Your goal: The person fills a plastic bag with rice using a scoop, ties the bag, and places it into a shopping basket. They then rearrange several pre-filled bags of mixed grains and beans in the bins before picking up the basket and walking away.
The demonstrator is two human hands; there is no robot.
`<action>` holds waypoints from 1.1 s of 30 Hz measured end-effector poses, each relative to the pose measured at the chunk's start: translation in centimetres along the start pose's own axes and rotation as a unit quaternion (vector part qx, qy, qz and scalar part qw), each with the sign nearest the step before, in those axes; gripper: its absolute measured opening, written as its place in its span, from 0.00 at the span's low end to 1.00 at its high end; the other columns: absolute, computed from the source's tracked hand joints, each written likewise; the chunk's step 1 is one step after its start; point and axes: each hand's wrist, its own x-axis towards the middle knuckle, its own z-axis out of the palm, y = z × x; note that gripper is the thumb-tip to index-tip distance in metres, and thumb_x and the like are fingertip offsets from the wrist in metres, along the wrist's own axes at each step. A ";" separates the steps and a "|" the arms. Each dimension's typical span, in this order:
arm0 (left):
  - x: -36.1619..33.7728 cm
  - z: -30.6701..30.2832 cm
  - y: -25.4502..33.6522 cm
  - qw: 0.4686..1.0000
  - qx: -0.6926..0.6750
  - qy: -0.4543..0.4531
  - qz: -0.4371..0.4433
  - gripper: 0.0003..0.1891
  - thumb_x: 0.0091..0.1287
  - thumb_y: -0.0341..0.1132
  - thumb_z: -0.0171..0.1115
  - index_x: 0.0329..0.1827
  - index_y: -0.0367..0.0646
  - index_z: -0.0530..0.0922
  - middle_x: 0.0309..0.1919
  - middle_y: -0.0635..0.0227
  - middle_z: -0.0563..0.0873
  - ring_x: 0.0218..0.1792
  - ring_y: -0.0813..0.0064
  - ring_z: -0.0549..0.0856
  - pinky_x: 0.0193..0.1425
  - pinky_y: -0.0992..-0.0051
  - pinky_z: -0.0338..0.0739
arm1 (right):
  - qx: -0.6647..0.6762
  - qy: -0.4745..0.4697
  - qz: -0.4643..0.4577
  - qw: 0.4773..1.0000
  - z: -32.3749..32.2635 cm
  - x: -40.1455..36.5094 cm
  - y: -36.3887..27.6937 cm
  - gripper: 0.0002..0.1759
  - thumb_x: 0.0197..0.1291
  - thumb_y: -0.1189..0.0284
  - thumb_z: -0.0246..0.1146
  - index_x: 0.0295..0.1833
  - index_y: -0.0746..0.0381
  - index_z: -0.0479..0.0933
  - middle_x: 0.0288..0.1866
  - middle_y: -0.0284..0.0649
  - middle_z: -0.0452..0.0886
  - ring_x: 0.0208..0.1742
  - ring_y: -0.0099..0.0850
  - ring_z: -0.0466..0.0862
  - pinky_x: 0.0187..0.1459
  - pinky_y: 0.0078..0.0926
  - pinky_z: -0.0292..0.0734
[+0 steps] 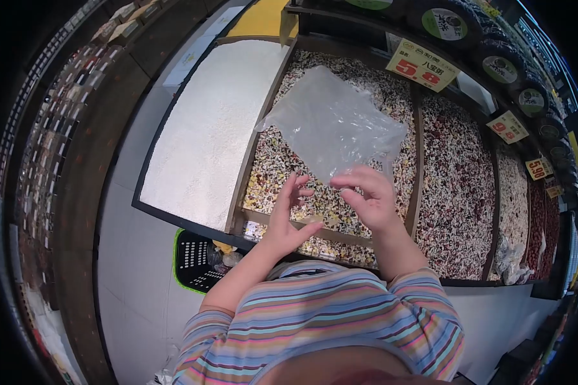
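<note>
A clear plastic bag (331, 119) lies spread over the mixed grains (270, 170) in the middle bin. My right hand (369, 196) is at the bag's lower edge, fingers bent and the thumb apart from them; whether the fingertips touch the plastic is hard to tell. Left of it, my left hand (289, 215) is above the front part of the same bin, its fingers apart and nothing held. A gap separates the two hands.
White grain (205, 128) fills the bin at left. Darker mixed grains (456, 192) lie to the right, with price signs (422, 65) above. A black basket (196, 260) with a green rim stands below the front edge. Another crumpled bag (510, 260) lies at far right.
</note>
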 end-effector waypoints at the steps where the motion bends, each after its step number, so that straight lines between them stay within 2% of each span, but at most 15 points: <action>1: 0.1 0.7 0.3 0.997 0.068 0.015 0.015 0.48 0.54 0.32 0.68 0.75 0.46 0.46 0.66 0.56 0.65 0.59 0.68 0.73 0.62 0.68 0.66 | 0.020 -0.050 0.045 0.998 0.8 -1.7 -0.8 0.10 0.53 0.74 0.65 0.42 0.65 0.82 0.36 0.42 0.83 0.36 0.28 0.82 0.37 0.22 0.73; 3: -0.5 2.0 0.6 0.993 0.118 0.008 0.017 0.43 0.54 0.31 0.68 0.72 0.43 0.54 0.64 0.57 0.69 0.59 0.69 0.74 0.62 0.69 0.68 | 0.010 -0.147 0.040 0.988 2.9 -4.8 -0.2 0.10 0.53 0.74 0.65 0.42 0.63 0.83 0.35 0.39 0.83 0.33 0.26 0.81 0.34 0.22 0.73; 6: -2.2 2.8 0.1 0.997 0.070 -0.021 -0.023 0.31 0.54 0.28 0.65 0.65 0.39 0.68 0.58 0.57 0.75 0.55 0.67 0.77 0.59 0.70 0.71 | 0.097 -0.136 0.138 0.976 4.1 -7.7 -0.7 0.11 0.53 0.73 0.66 0.43 0.62 0.83 0.34 0.38 0.83 0.30 0.27 0.80 0.32 0.23 0.73; 7: -2.9 3.1 -0.3 0.998 0.055 -0.010 -0.028 0.27 0.55 0.28 0.65 0.61 0.39 0.72 0.54 0.56 0.78 0.53 0.65 0.79 0.57 0.70 0.72 | 0.091 -0.089 0.063 0.990 4.6 -8.2 -0.2 0.12 0.56 0.69 0.64 0.46 0.58 0.81 0.28 0.39 0.80 0.28 0.30 0.79 0.30 0.24 0.73; 8: -3.6 3.3 -0.6 0.999 0.040 0.003 -0.034 0.24 0.55 0.27 0.64 0.58 0.39 0.76 0.49 0.56 0.82 0.51 0.63 0.81 0.56 0.70 0.73 | 0.082 -0.084 0.079 0.990 4.4 -9.0 0.0 0.13 0.56 0.69 0.64 0.48 0.58 0.80 0.28 0.38 0.80 0.27 0.29 0.78 0.30 0.24 0.73; 11: -4.5 3.9 1.2 0.995 0.062 0.045 -0.058 0.15 0.60 0.25 0.60 0.51 0.36 0.79 0.44 0.57 0.84 0.47 0.65 0.83 0.54 0.72 0.74 | 0.032 -0.099 0.133 0.986 3.0 -10.3 -1.2 0.20 0.57 0.67 0.64 0.56 0.57 0.76 0.31 0.39 0.80 0.26 0.28 0.77 0.29 0.24 0.73; 14: -5.3 3.6 2.2 0.996 0.015 0.053 -0.065 0.11 0.64 0.26 0.57 0.48 0.35 0.81 0.43 0.58 0.85 0.44 0.69 0.83 0.52 0.74 0.74 | 0.003 -0.033 0.154 0.988 2.9 -12.1 0.2 0.19 0.56 0.67 0.65 0.54 0.59 0.76 0.32 0.40 0.79 0.26 0.27 0.77 0.28 0.24 0.74; 15: -5.5 3.8 2.6 0.994 -0.034 0.074 -0.074 0.09 0.67 0.29 0.55 0.39 0.32 0.82 0.38 0.60 0.85 0.41 0.73 0.83 0.48 0.75 0.75 | -0.001 -0.008 0.161 0.987 3.0 -12.0 0.1 0.23 0.54 0.70 0.65 0.57 0.59 0.72 0.31 0.39 0.79 0.26 0.25 0.77 0.26 0.23 0.74; 18: -6.7 3.4 1.9 0.961 -0.246 0.030 -0.119 0.11 0.68 0.32 0.55 0.32 0.33 0.80 0.30 0.62 0.84 0.33 0.75 0.83 0.40 0.77 0.76 | 0.148 0.072 0.381 0.910 3.0 -11.0 -1.1 0.27 0.54 0.72 0.63 0.61 0.59 0.67 0.29 0.35 0.79 0.25 0.25 0.77 0.25 0.23 0.74; 19: -6.7 3.9 3.4 0.931 -0.315 0.026 -0.183 0.12 0.69 0.33 0.54 0.29 0.35 0.77 0.24 0.66 0.81 0.26 0.77 0.80 0.33 0.78 0.74 | 0.163 -0.011 0.416 0.894 1.9 -10.3 -0.3 0.29 0.57 0.72 0.61 0.65 0.59 0.63 0.33 0.35 0.80 0.26 0.26 0.79 0.23 0.24 0.74; 22: -7.4 4.2 3.4 0.885 -0.312 -0.108 -0.327 0.10 0.67 0.36 0.58 0.34 0.38 0.76 0.24 0.68 0.78 0.24 0.77 0.77 0.30 0.76 0.72 | 0.132 0.001 0.554 0.822 1.9 -11.2 1.1 0.27 0.61 0.72 0.57 0.67 0.59 0.62 0.42 0.40 0.79 0.35 0.29 0.80 0.33 0.28 0.79; 25: -7.5 6.2 4.3 0.915 -0.193 -0.157 -0.318 0.11 0.63 0.36 0.63 0.42 0.39 0.76 0.23 0.71 0.76 0.26 0.78 0.77 0.33 0.76 0.72 | 0.386 0.236 0.292 0.843 2.1 -13.5 3.7 0.27 0.64 0.72 0.55 0.69 0.57 0.61 0.50 0.43 0.76 0.46 0.32 0.79 0.48 0.33 0.78; 28: -8.1 7.9 3.0 0.980 -0.053 -0.063 -0.181 0.19 0.60 0.36 0.67 0.53 0.40 0.74 0.27 0.71 0.80 0.29 0.80 0.78 0.37 0.78 0.73 | 0.525 0.245 0.320 0.750 -1.2 -14.2 4.1 0.28 0.64 0.68 0.56 0.68 0.63 0.61 0.55 0.45 0.74 0.55 0.37 0.76 0.58 0.37 0.72; 29: -8.2 8.0 3.0 0.980 -0.020 -0.082 -0.183 0.19 0.61 0.36 0.66 0.53 0.40 0.75 0.29 0.70 0.81 0.30 0.80 0.78 0.38 0.78 0.73 | 0.582 0.212 0.293 0.728 -2.1 -14.1 3.8 0.26 0.64 0.69 0.56 0.67 0.62 0.63 0.56 0.44 0.74 0.54 0.37 0.77 0.57 0.37 0.73; 33: -8.2 8.0 1.4 0.944 0.090 -0.203 -0.242 0.15 0.63 0.34 0.63 0.51 0.38 0.77 0.35 0.70 0.84 0.34 0.82 0.79 0.40 0.79 0.73 | 0.553 0.213 0.307 0.745 -2.8 -15.0 4.8 0.24 0.63 0.70 0.57 0.64 0.63 0.66 0.48 0.42 0.78 0.48 0.33 0.78 0.53 0.35 0.76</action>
